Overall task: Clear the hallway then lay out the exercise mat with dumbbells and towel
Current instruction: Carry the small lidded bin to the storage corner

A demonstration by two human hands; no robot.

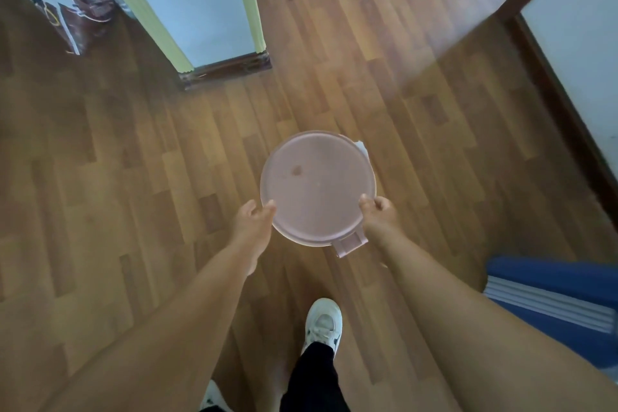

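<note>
Wood-plank floor (133, 177) ran throughout; a pale blue wall (207, 3) with green edging (140, 10) stood ahead; dark skirting (561, 104) lined the right.

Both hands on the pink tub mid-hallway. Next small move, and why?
Probably carry the pink tub a step forward toward the bags by the wall and set it there. The left hand and right hand grip its rim on opposite sides, and it is over the hallway floor that needs clearing.
</note>
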